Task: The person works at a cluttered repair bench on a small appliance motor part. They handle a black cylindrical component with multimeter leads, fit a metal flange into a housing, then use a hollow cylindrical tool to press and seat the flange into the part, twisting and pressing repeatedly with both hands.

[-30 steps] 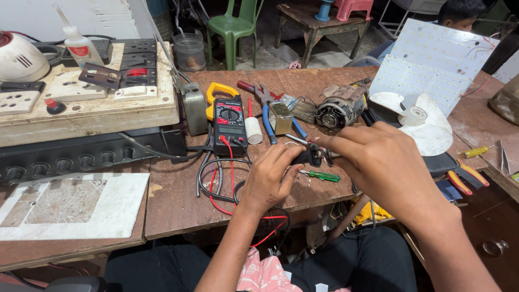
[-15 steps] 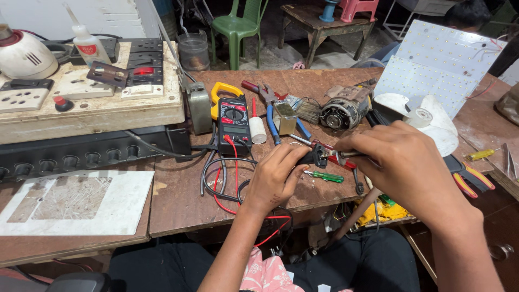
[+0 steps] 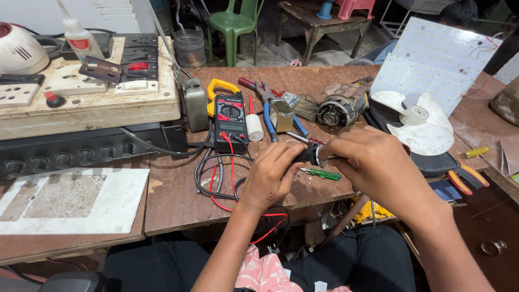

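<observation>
Over the workbench [image 3: 173,205], left hand [image 3: 273,176] and right hand [image 3: 378,165] pinch a small black plug [image 3: 309,156]; light, rigid, probably best gripped by its body.

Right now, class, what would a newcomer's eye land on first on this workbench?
First, the two hands, left hand and right hand, meeting at the table's front edge around a small dark tool. Behind them lies a clamp meter with red and black leads looping forward. At right, a white fan blade lies before a white LED panel.
</observation>
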`<move>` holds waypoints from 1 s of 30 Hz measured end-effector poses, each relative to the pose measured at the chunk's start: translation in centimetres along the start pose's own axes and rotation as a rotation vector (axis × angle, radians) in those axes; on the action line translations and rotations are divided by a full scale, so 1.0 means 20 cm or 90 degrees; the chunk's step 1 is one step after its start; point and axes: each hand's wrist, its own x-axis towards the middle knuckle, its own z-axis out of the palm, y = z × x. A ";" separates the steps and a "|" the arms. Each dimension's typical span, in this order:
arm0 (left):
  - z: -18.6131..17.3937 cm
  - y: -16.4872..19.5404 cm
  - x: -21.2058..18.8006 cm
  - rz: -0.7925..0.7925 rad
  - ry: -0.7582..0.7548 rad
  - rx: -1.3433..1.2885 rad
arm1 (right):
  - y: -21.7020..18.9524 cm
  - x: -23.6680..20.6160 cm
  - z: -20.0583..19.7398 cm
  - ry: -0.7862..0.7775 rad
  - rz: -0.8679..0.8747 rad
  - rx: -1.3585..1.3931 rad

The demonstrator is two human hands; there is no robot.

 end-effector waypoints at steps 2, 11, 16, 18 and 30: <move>-0.01 0.00 0.00 -0.018 -0.004 0.007 | 0.00 0.00 0.01 0.013 0.017 0.009; -0.01 0.00 0.02 0.002 -0.011 -0.004 | 0.05 0.01 0.01 0.000 0.173 0.131; -0.01 0.00 0.02 -0.008 -0.014 -0.019 | 0.05 0.02 0.02 -0.006 0.173 0.130; -0.01 0.00 0.02 -0.025 -0.015 -0.030 | 0.05 0.03 0.02 -0.011 0.175 0.137; 0.01 -0.04 0.02 -0.109 -0.007 -0.164 | 0.12 0.06 0.00 -0.077 0.200 0.314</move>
